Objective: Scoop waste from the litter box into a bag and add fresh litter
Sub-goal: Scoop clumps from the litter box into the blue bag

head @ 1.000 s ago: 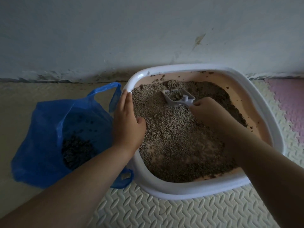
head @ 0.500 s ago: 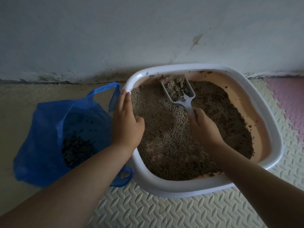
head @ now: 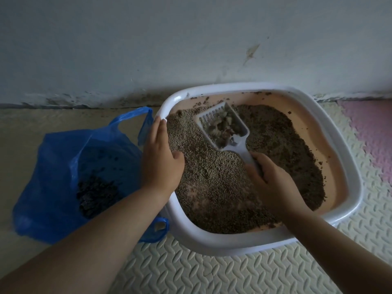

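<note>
A white litter box [head: 339, 128] with a pink inside sits against the wall, partly filled with brown litter [head: 212, 183]. My right hand [head: 273, 183] grips the handle of a white slotted scoop [head: 222, 126], which is raised over the litter near the far rim with dark clumps left in it. My left hand [head: 161, 160] rests on the box's left rim, fingers over the edge. A blue plastic bag [head: 63, 166] lies open just left of the box, with dark waste [head: 95, 194] at its bottom.
A stained pale wall [head: 191, 39] runs right behind the box and bag. The box stands on a cream embossed foam mat [head: 212, 272], with a pink mat tile [head: 369, 124] at the right. Bare tan floor [head: 53, 117] lies under the bag.
The scoop, dug into the litter a second ago, came up full at the far rim. Loose litter has since sifted out, leaving clumps. My left hand has stayed on the rim.
</note>
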`<state>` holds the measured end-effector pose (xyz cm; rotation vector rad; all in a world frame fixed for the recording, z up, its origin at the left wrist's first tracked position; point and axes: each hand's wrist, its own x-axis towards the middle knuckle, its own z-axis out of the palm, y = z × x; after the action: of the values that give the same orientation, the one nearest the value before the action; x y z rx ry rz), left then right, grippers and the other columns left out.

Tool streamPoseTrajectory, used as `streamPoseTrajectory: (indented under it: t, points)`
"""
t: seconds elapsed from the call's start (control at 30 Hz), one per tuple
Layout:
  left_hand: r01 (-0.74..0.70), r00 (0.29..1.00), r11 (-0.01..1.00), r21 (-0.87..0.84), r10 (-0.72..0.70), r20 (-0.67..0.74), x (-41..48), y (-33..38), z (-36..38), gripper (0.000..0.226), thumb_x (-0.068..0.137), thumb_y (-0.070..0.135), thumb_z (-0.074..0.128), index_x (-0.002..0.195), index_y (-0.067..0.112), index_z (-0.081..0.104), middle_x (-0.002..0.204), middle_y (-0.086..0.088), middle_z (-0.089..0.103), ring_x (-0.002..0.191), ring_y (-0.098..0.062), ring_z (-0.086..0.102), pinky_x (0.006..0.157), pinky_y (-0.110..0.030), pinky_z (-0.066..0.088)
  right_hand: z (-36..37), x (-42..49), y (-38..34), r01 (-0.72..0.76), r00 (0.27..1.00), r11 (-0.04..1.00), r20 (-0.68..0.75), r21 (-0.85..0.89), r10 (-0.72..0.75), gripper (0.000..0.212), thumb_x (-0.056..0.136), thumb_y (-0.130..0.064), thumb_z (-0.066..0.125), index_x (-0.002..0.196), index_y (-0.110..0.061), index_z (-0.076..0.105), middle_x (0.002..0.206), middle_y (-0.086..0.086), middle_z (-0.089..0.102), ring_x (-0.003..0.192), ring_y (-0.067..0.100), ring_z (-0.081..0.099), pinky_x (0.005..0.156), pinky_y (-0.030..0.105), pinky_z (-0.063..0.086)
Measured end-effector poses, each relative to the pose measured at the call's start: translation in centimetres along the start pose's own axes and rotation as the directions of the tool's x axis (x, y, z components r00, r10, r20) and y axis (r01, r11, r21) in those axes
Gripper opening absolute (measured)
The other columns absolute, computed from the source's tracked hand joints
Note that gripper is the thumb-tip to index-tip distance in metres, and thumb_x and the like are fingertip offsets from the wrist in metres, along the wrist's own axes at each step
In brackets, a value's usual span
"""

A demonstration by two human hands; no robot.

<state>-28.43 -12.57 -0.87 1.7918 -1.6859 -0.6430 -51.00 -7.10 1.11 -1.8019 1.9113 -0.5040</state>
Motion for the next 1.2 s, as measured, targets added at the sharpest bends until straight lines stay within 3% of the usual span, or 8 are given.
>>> streamPoseTrajectory:
  t: [0.13,0.27,0.47,0.73,1.0,1.1,1.2]
  points:
    - [0.003,1.000,1.000,-0.017,-0.003,0.000,0.0,-0.1,0.0,0.070,0.092,0.010,0.052,0.151,0.020,0.017,0.158,0.014,0.006,0.142,-0.012,0.019,0.103,-0.023,0.032,0.4,0.1,-1.2,-0.009,1.000,0.998,0.022,0.058,0.008,0.023,0.099,-0.036,0.045,0.113,-0.024,0.057,0.060,-0.006,0.054,0.052,0.006,0.050,0.044,0.025,0.031]
    - [0.016,1.000,1.000,-0.020,-0.016,0.004,0.0,0.0,0.0,0.070,0.092,0.010,0.051,0.151,0.020,0.016,0.158,0.014,0.005,0.143,-0.014,0.019,0.109,-0.031,0.035,1.7,0.9,-2.5,-0.005,0.992,0.999,0.123,0.044,0.000,0.021,0.099,-0.033,0.045,0.089,-0.020,0.058,0.057,-0.001,0.050,0.042,0.009,0.037,0.042,0.021,0.024]
    - [0.021,1.000,1.000,-0.019,-0.021,-0.003,0.0,0.1,0.1,0.068,0.093,0.009,0.049,0.151,0.019,0.016,0.158,0.013,0.005,0.143,-0.012,0.018,0.103,-0.022,0.030,3.8,4.2,-4.5,-0.093,0.969,0.996,0.229,0.003,0.090,0.036,0.100,-0.029,0.042,0.068,-0.015,0.045,0.054,-0.002,0.040,0.046,0.014,0.029,0.045,0.027,0.022]
    - [-0.005,1.000,1.000,-0.004,0.005,-0.011,0.2,-0.2,0.2,0.068,0.092,0.008,0.050,0.151,0.017,0.017,0.158,0.007,0.008,0.143,-0.012,0.017,0.100,-0.013,0.022,3.9,9.5,-6.1,-0.118,0.956,0.985,0.254,-0.125,0.147,0.030,0.098,-0.025,0.041,0.074,-0.011,0.051,0.058,-0.001,0.047,0.045,0.012,0.039,0.043,0.022,0.026]
    - [0.021,1.000,1.000,-0.010,-0.021,0.002,0.1,0.0,0.1,0.069,0.091,0.009,0.048,0.151,0.019,0.016,0.158,0.013,0.005,0.143,-0.011,0.016,0.112,-0.029,0.030,6.1,6.9,-2.3,0.002,0.988,0.994,0.154,-0.105,0.014,0.023,0.102,-0.035,0.035,0.097,-0.018,0.049,0.066,-0.007,0.048,0.052,0.012,0.044,0.046,0.029,0.026]
    - [0.023,1.000,1.000,-0.003,-0.023,0.001,0.1,0.1,-0.1,0.069,0.091,0.009,0.048,0.151,0.019,0.017,0.158,0.012,0.006,0.143,-0.012,0.018,0.111,-0.030,0.031,5.8,6.4,-1.7,0.001,0.990,0.996,0.143,-0.087,0.011,0.027,0.102,-0.035,0.035,0.114,-0.017,0.051,0.069,-0.010,0.049,0.055,0.011,0.047,0.046,0.029,0.027]
    - [0.015,1.000,1.000,-0.012,-0.015,0.002,0.1,0.1,-0.1,0.068,0.091,0.008,0.049,0.151,0.017,0.018,0.158,0.010,0.007,0.143,-0.012,0.017,0.112,-0.029,0.029,4.7,5.2,-1.3,-0.008,0.993,0.998,0.115,-0.064,0.015,0.028,0.102,-0.035,0.036,0.118,-0.017,0.050,0.070,-0.008,0.052,0.055,0.011,0.049,0.046,0.028,0.028]
